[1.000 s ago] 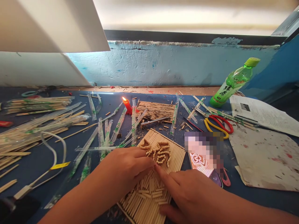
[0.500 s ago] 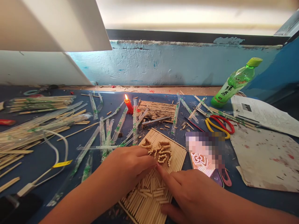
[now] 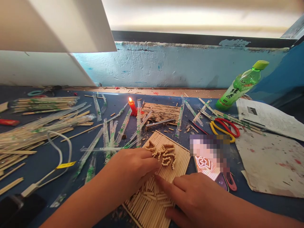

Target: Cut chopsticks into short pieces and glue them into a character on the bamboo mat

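Note:
A board of light wooden sticks (image 3: pixel 178 164) lies at a slant beneath both hands. Small round wooden pieces (image 3: pixel 168 155) form curved lines on its upper part, and short cut stick pieces (image 3: pixel 149 193) lie lower down. My left hand (image 3: pixel 136 166) is closed over the board's left side, fingertips pressed together beside the curved lines; whatever they hold is hidden. My right hand (image 3: pixel 190 194) rests over the board's right edge, index finger stretched to the left hand's fingertips and thumb apart on the sticks. A phone (image 3: pixel 206 166) showing a curved pattern lies to the right.
A lit red candle (image 3: pixel 133 107) stands behind the board, near a darker stick panel (image 3: pixel 161 110). Scissors (image 3: pixel 224 128), stained paper (image 3: pixel 273 164) and a green tea bottle (image 3: pixel 239 87) are at right. Chopstick bundles (image 3: pixel 45 104), plastic wrappers (image 3: pixel 122 128) and a white cable (image 3: pixel 70 147) spread leftward.
My right index fingertip has moved slightly left and nearer to me along the board. My left hand keeps its closed pose. The whole view has shifted a little.

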`<state>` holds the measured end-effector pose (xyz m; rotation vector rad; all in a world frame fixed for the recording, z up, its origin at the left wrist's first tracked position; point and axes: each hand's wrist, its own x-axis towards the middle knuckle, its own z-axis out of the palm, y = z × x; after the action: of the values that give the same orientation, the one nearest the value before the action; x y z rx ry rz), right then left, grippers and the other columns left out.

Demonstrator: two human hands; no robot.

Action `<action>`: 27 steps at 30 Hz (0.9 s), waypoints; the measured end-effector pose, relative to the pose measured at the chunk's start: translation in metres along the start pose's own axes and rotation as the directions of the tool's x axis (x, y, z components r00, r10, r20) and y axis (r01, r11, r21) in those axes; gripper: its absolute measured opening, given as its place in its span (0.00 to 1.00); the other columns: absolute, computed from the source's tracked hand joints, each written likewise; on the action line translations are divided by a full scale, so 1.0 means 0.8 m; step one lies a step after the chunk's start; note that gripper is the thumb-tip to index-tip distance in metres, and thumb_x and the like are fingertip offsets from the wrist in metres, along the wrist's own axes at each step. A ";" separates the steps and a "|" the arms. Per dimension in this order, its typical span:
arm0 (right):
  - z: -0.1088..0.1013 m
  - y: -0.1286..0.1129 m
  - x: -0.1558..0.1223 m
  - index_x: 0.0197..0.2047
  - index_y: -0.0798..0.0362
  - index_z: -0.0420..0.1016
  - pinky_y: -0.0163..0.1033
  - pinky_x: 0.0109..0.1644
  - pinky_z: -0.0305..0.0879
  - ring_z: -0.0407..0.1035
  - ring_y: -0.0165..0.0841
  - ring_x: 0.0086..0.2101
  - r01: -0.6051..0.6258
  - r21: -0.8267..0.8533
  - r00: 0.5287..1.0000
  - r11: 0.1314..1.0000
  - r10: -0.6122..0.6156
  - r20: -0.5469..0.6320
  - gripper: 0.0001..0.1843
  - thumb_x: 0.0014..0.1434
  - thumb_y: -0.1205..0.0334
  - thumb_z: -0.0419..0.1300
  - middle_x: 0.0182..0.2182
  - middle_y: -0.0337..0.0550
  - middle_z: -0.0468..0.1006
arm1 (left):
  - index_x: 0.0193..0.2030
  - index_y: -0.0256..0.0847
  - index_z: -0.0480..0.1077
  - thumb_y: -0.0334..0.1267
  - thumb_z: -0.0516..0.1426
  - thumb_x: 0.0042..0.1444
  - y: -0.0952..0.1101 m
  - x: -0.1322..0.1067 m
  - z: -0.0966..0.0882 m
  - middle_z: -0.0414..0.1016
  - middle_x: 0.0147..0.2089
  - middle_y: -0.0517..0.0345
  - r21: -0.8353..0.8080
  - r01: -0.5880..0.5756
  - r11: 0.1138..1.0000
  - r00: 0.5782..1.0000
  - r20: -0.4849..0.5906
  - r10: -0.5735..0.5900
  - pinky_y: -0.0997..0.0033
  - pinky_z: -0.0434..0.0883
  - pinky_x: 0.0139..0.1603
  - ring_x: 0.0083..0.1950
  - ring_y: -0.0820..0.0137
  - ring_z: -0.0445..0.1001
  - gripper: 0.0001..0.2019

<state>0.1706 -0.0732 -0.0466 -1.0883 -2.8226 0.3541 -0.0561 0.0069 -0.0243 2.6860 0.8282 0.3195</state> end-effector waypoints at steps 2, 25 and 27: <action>0.001 0.001 -0.001 0.67 0.60 0.59 0.43 0.21 0.38 0.73 0.37 0.22 0.010 -0.012 1.000 1.000 -0.010 -0.003 0.37 0.60 0.51 0.62 0.28 0.37 0.79 | 0.40 0.45 0.79 0.33 0.55 0.67 0.001 0.000 -0.001 0.73 0.28 0.61 0.006 -0.008 1.000 1.000 -0.010 0.008 0.72 0.64 0.30 0.29 0.70 0.72 0.10; -0.003 0.001 0.001 0.67 0.65 0.62 0.44 0.22 0.48 0.75 0.38 0.25 -0.043 0.039 0.999 0.998 0.042 0.031 0.38 0.60 0.52 0.62 0.30 0.40 0.81 | 0.38 0.47 0.78 0.32 0.59 0.63 0.000 0.000 0.000 0.76 0.31 0.63 -0.033 0.051 0.998 0.998 0.045 -0.050 0.70 0.64 0.32 0.32 0.69 0.74 0.07; 0.000 0.003 -0.001 0.66 0.64 0.63 0.43 0.22 0.47 0.75 0.38 0.24 -0.021 0.031 1.000 0.999 0.021 0.012 0.36 0.60 0.51 0.62 0.30 0.40 0.81 | 0.39 0.47 0.77 0.32 0.58 0.64 -0.001 -0.002 -0.002 0.77 0.33 0.63 -0.050 0.056 0.997 0.997 0.056 -0.054 0.71 0.64 0.34 0.34 0.70 0.75 0.07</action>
<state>0.1727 -0.0719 -0.0468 -1.1143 -2.8080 0.4060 -0.0584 0.0067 -0.0230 2.6067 0.8641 0.2502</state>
